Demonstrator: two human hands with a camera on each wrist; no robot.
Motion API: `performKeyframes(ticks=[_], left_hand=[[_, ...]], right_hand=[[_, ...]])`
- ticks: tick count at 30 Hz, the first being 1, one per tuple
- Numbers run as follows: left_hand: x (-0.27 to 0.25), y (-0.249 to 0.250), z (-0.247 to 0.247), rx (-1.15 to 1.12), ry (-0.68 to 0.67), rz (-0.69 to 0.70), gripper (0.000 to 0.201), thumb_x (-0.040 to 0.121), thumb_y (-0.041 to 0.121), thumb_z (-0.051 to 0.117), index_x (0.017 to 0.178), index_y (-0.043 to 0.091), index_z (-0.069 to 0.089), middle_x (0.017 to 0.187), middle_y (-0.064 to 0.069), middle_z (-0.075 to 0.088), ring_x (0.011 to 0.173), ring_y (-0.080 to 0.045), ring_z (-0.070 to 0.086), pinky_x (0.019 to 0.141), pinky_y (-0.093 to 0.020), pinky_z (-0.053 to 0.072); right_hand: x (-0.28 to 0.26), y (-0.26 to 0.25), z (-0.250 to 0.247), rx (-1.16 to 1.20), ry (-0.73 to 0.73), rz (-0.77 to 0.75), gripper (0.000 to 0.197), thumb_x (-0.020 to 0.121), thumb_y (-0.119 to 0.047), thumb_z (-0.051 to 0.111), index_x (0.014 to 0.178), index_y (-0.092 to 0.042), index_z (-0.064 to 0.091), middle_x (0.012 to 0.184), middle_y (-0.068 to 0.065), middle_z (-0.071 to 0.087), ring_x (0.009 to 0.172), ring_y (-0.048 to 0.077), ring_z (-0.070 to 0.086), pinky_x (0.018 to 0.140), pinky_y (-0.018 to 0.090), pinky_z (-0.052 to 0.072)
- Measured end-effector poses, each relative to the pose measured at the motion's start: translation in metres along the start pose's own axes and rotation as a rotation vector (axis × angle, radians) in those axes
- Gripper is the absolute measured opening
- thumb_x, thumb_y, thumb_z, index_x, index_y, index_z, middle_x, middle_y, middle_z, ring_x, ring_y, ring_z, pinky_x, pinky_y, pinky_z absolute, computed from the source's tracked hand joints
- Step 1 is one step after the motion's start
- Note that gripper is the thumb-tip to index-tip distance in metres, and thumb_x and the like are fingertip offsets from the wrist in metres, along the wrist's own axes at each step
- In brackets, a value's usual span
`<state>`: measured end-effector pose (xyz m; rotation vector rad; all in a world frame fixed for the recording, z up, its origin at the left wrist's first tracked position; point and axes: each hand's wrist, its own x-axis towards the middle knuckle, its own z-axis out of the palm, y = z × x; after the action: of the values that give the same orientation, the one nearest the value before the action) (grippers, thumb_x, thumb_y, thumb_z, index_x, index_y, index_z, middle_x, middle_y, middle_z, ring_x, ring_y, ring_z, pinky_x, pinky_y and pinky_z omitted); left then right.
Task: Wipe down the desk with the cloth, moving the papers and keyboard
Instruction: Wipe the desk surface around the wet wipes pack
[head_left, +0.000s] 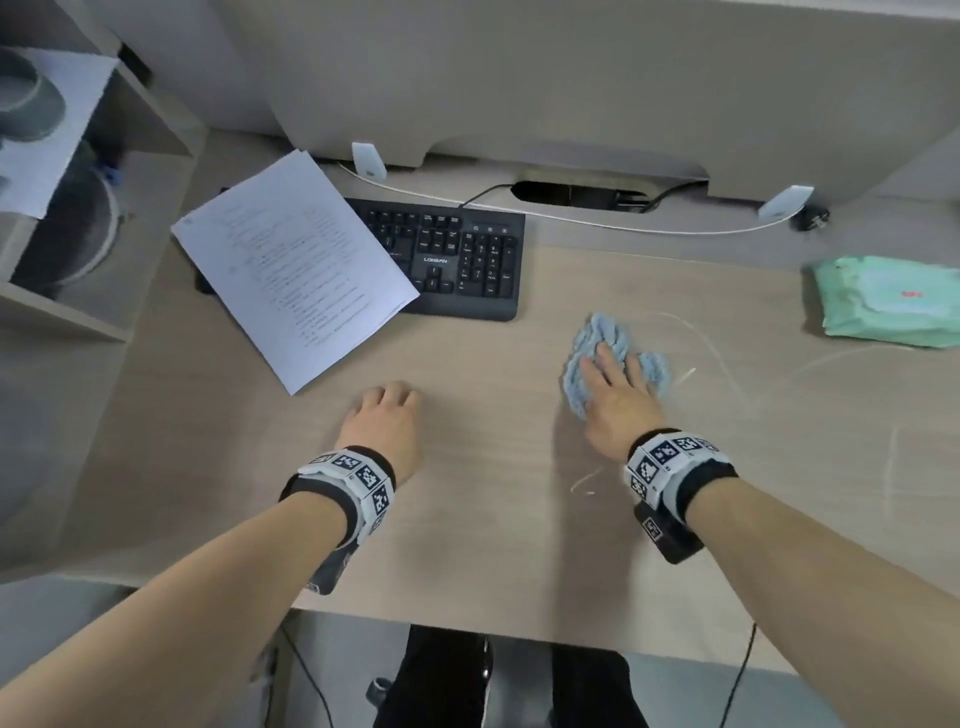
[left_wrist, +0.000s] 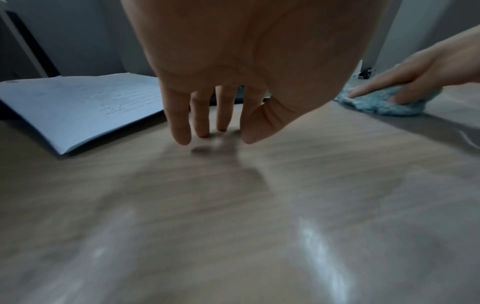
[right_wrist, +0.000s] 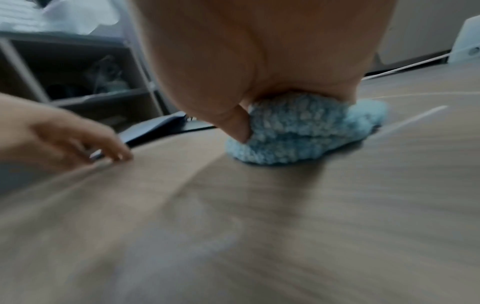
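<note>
My right hand (head_left: 608, 371) lies on a crumpled light blue cloth (head_left: 605, 332) on the wooden desk (head_left: 467, 519), right of centre. Its fingers spread over the cloth (right_wrist: 298, 131) and the thumb curls into its near side. My left hand (head_left: 387, 410) holds nothing; its fingertips (left_wrist: 182, 135) hang down and touch the bare desk. A stack of white printed papers (head_left: 296, 265) lies tilted over the left half of the black keyboard (head_left: 457, 260), just beyond the left hand. The papers' near corner (left_wrist: 64, 150) lifts off the desk.
A green pack of wipes (head_left: 883, 301) lies at the far right. An open shelf unit (head_left: 78, 208) stands at the left edge. A white cable (head_left: 571, 221) runs along the back under the partition. Pale wet streaks (head_left: 722, 358) mark the desk right of the cloth.
</note>
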<state>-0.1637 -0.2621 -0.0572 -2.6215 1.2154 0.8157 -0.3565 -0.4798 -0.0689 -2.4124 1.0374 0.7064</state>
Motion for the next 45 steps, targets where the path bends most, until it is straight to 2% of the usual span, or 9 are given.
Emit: performKeyframes(ticks=[4,7,14,19,27,30,34,38,45], left_hand=[[0.016,0.011,-0.019,0.044,-0.039,0.007,0.058,0.076,0.011,0.048,0.133,0.016,0.041,0.132,-0.008,0.041,0.123,-0.03,0.041,0.1,-0.043,0.044],[0.033,0.023,-0.027,0.006,-0.014,0.118,0.059,0.076,0.008,0.048,0.134,0.014,0.042,0.144,-0.006,0.033,0.128,-0.029,0.036,0.101,-0.043,0.043],[0.067,0.056,-0.027,0.043,-0.059,0.388,0.073,0.074,-0.002,0.046,0.144,0.015,0.036,0.157,0.001,0.02,0.139,-0.025,0.025,0.112,-0.04,0.036],[0.077,0.068,-0.03,0.101,-0.048,0.39,0.081,0.074,-0.004,0.046,0.148,0.023,0.031,0.16,0.003,0.018,0.141,-0.023,0.022,0.113,-0.04,0.035],[0.074,0.101,-0.038,0.129,-0.034,0.247,0.07,0.076,-0.001,0.048,0.141,0.021,0.034,0.142,0.0,0.035,0.128,-0.027,0.034,0.098,-0.04,0.047],[0.074,0.107,-0.039,0.138,-0.035,0.205,0.065,0.076,-0.001,0.046,0.136,0.022,0.036,0.137,-0.001,0.037,0.123,-0.028,0.036,0.088,-0.039,0.049],[0.075,0.105,-0.037,0.14,-0.041,0.195,0.07,0.077,-0.001,0.045,0.142,0.023,0.034,0.14,0.0,0.035,0.127,-0.028,0.034,0.094,-0.038,0.047],[0.073,0.108,-0.035,0.123,-0.015,0.178,0.067,0.077,0.0,0.046,0.139,0.025,0.037,0.139,0.0,0.036,0.127,-0.027,0.034,0.093,-0.037,0.046],[0.07,0.109,-0.033,0.15,-0.021,0.166,0.073,0.079,0.001,0.047,0.145,0.025,0.03,0.145,-0.001,0.031,0.131,-0.028,0.031,0.1,-0.036,0.042]], right_hand=[[-0.013,-0.041,0.019,-0.009,0.007,-0.078,0.089,0.085,-0.013,0.052,0.156,-0.02,-0.001,0.164,-0.002,-0.013,0.149,0.037,-0.013,0.12,0.055,0.004],[-0.037,-0.026,0.036,-0.071,0.008,-0.155,0.087,0.086,-0.013,0.052,0.157,-0.023,0.001,0.164,-0.005,-0.013,0.15,0.035,-0.012,0.121,0.054,0.003],[-0.013,0.056,0.001,0.065,0.048,0.085,0.083,0.09,-0.011,0.048,0.156,-0.026,0.0,0.164,-0.003,-0.012,0.15,0.034,-0.012,0.122,0.052,0.009],[0.041,0.059,-0.039,0.105,0.065,0.193,0.086,0.086,-0.015,0.051,0.156,-0.023,0.002,0.164,-0.003,-0.011,0.149,0.038,-0.009,0.12,0.056,0.011],[0.014,0.014,-0.005,-0.035,0.055,-0.213,0.086,0.083,-0.008,0.05,0.156,-0.026,0.008,0.165,-0.004,-0.009,0.15,0.033,-0.012,0.118,0.054,-0.003],[0.008,0.067,-0.007,0.003,0.061,-0.121,0.09,0.081,-0.006,0.05,0.156,-0.029,0.007,0.164,-0.005,-0.01,0.15,0.033,-0.012,0.117,0.053,-0.005],[0.02,0.145,-0.034,0.053,0.116,0.132,0.084,0.087,-0.014,0.051,0.156,-0.025,0.005,0.165,0.001,-0.007,0.15,0.039,-0.007,0.12,0.057,0.009],[0.035,0.13,-0.053,0.123,0.097,0.265,0.089,0.082,-0.01,0.053,0.155,-0.024,0.005,0.165,-0.001,-0.009,0.149,0.04,-0.007,0.118,0.061,0.009],[-0.006,0.055,-0.003,0.014,0.026,-0.207,0.088,0.082,-0.009,0.052,0.156,-0.027,0.009,0.165,-0.004,-0.008,0.15,0.031,-0.014,0.118,0.054,-0.005]])
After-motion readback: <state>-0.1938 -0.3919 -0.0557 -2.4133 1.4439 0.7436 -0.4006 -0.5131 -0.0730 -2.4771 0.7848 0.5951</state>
